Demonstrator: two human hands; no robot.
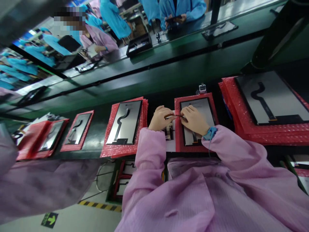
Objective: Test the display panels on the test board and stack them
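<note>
1. Pink sleeves (193,193) of the person's gown fill the near view and reach forward over the near edge of the worktop (98,129).
2. Left hand (161,118): its grip is clenched, thumb and fingers pinching one end of a thin brown strip (175,115).
3. Right hand (194,120): its grip pinches the other end of the strip. A blue wrist strap (210,132) sits at the cuff.
4. The strip spans the small gap between the two hands, just above the left edge of a display panel (201,108).
5. That panel lies flat on a red bubble-wrap sheet (178,138), close to the near edge, and the right hand covers its lower left part.
6. Beside it, toward the left end of the worktop, a second panel (125,122) with a dark flex ribbon rests on a stack of red sheets (116,149).
7. Toward the right end lies a larger panel (272,96) on more red wrap.
8. Along the far edge runs a green conveyor belt (169,67), and people in blue gowns (183,9) are at work beyond it.
</note>
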